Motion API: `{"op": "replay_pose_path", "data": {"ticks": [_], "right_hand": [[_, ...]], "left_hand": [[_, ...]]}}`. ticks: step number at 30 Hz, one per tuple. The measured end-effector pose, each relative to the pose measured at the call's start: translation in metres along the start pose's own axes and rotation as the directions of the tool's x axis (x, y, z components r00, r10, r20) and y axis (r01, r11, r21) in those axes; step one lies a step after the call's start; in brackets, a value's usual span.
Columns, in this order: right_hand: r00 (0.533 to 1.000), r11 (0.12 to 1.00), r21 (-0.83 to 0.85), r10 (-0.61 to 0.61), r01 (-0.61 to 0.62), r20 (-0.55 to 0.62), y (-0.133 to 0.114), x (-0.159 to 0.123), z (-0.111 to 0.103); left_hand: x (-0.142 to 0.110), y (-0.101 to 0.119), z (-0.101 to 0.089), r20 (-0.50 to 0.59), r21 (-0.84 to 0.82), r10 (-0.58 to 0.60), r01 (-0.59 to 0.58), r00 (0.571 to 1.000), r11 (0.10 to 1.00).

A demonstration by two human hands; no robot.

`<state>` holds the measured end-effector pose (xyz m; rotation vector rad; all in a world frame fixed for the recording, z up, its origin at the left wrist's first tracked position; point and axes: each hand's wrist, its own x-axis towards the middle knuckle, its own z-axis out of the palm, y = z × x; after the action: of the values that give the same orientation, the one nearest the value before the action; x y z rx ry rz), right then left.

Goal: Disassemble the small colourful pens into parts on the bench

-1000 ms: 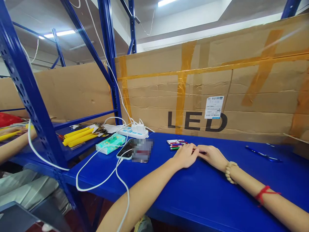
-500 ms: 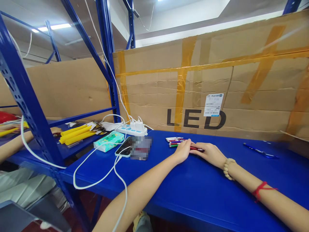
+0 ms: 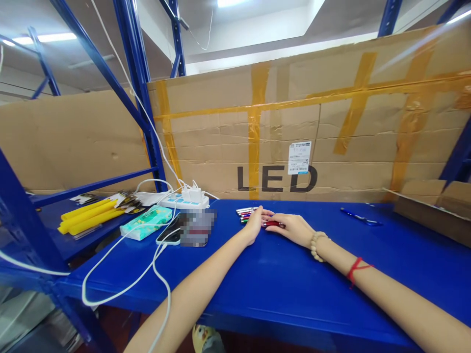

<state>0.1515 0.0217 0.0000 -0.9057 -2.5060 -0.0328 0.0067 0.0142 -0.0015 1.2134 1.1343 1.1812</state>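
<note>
Several pens [image 3: 244, 212] with silver, red and green barrels lie side by side on the blue tabletop [image 3: 294, 289]. My left hand [image 3: 253, 226] stands on its edge at their right ends, fingers stretched out and partly hiding them. Close by on the right, my right hand [image 3: 295, 228] has a dark red pen [image 3: 275, 224] between its thumb and fingers, low over the table. A beaded bracelet [image 3: 318, 246] and a red string [image 3: 356, 271] circle the right wrist and forearm. Farther right lies a blue pen [image 3: 360, 216], apart from both hands.
Left of my hands are a phone [image 3: 170, 234], a blurred-out item [image 3: 196, 228], a tissue pack [image 3: 147, 221] and a white power strip [image 3: 184, 200] with trailing cables. Yellow tubes [image 3: 90, 215] lie beyond the shelf post. A large cardboard panel [image 3: 213, 152] stands behind; an open carton [image 3: 434, 215] is at right.
The view has swung to the right, bringing the carton into sight. My hands have drawn slightly apart, and the left fingers show more stretched out. The right hand stays at the red pen.
</note>
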Motion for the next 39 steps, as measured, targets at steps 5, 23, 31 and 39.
{"op": "replay_pose_path", "data": {"ticks": [5,23,31,39], "right_hand": [[0.999,0.999,-0.017,-0.037,0.037,-0.011,0.001,0.0,0.001],[1.0,0.996,-0.086,-0.003,0.003,-0.005,-0.003,-0.001,-0.003],[0.998,0.992,-0.112,0.059,-0.054,0.039,-0.004,-0.002,-0.005],[0.999,0.996,-0.09,0.028,-0.026,0.027,-0.001,-0.001,-0.002]], "left_hand": [[0.0,0.0,0.0,0.003,0.002,0.02,-0.02,1.0,1.0],[-0.006,0.006,0.0,0.029,-0.107,0.025,-0.022,0.999,0.994],[-0.011,0.011,0.002,0.023,-0.069,-0.007,0.008,1.0,0.998],[-0.007,0.007,0.001,0.049,-0.063,0.0,0.003,0.999,0.998]]}}
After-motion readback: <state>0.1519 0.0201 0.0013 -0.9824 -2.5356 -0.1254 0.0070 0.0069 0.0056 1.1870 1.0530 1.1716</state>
